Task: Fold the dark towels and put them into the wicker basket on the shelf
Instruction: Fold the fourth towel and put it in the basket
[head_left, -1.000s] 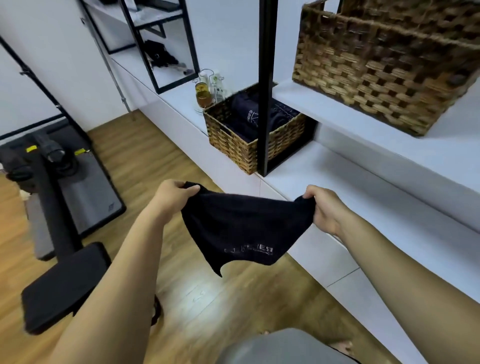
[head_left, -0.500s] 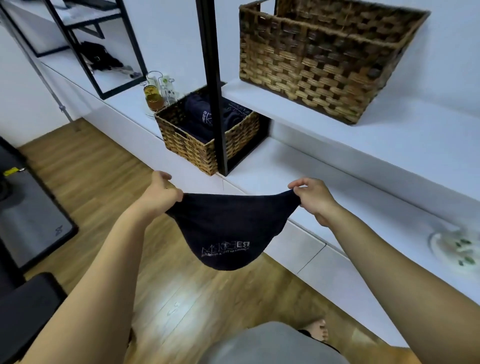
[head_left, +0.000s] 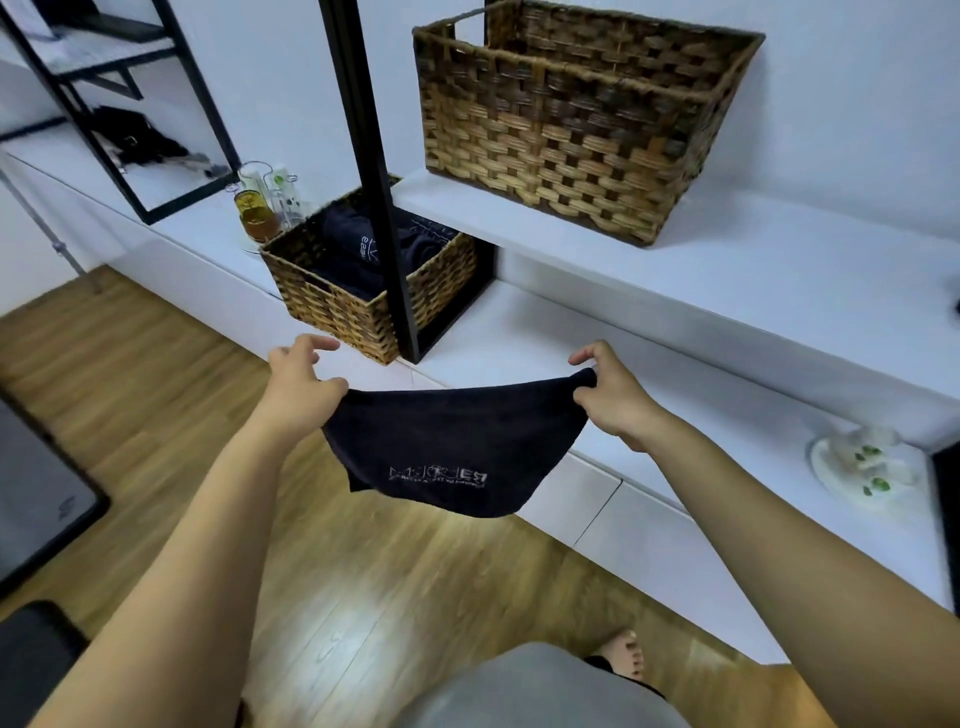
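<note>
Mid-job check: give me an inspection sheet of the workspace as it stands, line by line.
Surface: white lower shelf below a white upper shelf.
Job's things: dark towel stretched in the air; small wicker basket on the lower shelf holds dark towels; large wicker basket on the upper shelf, contents hidden.
Clutter: glass jars beside the small basket; white dish at right.
Grippers: left hand and right hand each pinch a top corner of the towel.
Cables: nothing seen.
Surroundings: wood floor, black shelf post.
</note>
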